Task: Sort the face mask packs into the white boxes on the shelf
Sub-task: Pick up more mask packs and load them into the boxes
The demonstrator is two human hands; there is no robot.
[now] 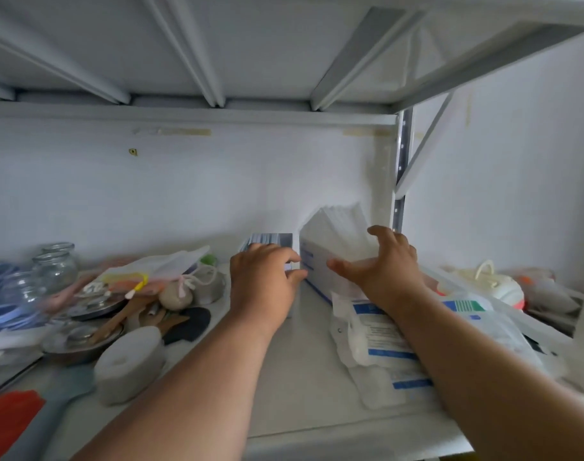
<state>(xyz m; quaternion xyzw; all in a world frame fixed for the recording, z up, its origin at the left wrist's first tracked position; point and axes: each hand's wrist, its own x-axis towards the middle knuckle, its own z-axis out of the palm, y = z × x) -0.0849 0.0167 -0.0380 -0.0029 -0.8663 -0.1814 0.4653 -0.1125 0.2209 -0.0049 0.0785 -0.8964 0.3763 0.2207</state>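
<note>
Two white boxes stand side by side at the back of the shelf [303,387]. The left box [270,242] shows grey-blue pack edges at its top. The right box [312,264] has blue print and white mask packs [337,224] sticking up out of it. My left hand [264,284] lies over the front of the left box, fingers curled toward the gap between the boxes. With fingers spread, my right hand [380,264] hovers at the right box's near side, holding nothing. Loose mask packs [380,341] in clear wrappers with blue labels lie under my right forearm.
Left of my arms sit glass jars [56,267], a metal dish [80,344] with wooden utensils, a grey foam roll [130,364], small pouches and a red item [7,417]. A white respirator mask [490,281] lies at the far right. The upper shelf hangs close overhead.
</note>
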